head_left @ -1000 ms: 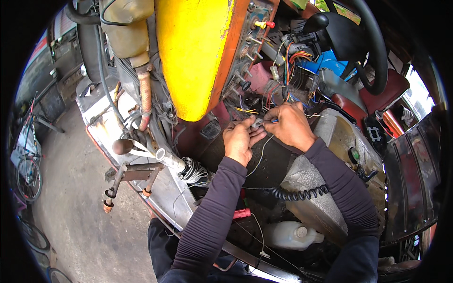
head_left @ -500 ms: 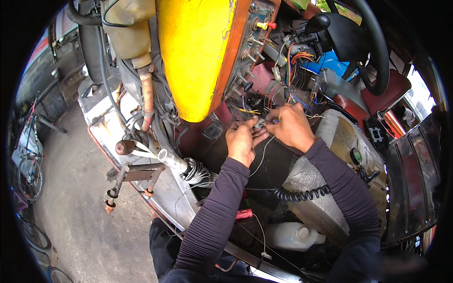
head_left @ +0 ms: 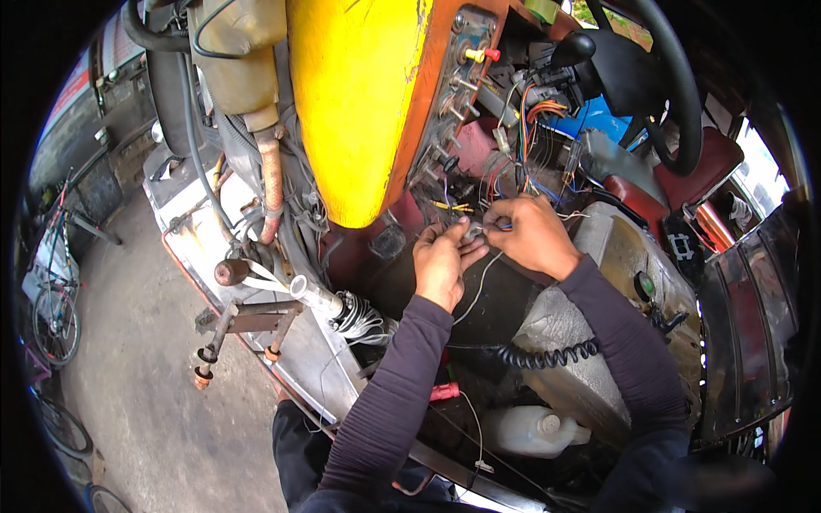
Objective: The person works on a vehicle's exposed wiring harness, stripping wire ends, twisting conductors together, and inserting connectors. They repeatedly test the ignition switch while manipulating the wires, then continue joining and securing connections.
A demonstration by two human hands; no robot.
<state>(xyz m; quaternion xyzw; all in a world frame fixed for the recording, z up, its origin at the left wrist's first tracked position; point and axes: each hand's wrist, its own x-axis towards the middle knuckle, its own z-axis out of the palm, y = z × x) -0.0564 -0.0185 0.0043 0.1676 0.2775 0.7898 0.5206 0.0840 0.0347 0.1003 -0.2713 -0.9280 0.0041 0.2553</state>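
Observation:
My left hand (head_left: 440, 263) and my right hand (head_left: 537, 236) meet over the dark floor of an opened vehicle cab. The left fingertips pinch a small whitish piece (head_left: 475, 230); its exact kind is too small to make out. Pinched in my right thumb and fingers is a thin blue wire (head_left: 505, 227), mostly hidden by the hand. A pale wire (head_left: 481, 282) hangs in a curve just below the fingers. Just beyond them lie yellow-tipped wires (head_left: 451, 206) and a loose bundle of coloured wires (head_left: 525, 141).
A yellow-and-orange panel (head_left: 351, 111) with switches stands ahead, and a black steering wheel (head_left: 687, 94) to its right. A coiled black cable (head_left: 547, 354), a whitish jug (head_left: 532, 430) and a red handle (head_left: 444, 392) lie nearer. Wrapped wire (head_left: 363, 319) sits left of my forearm.
The view has shifted slightly. Both hands stay together at the same spot, fingers still pinched around the small whitish piece and blue wire, with only small finger movement.

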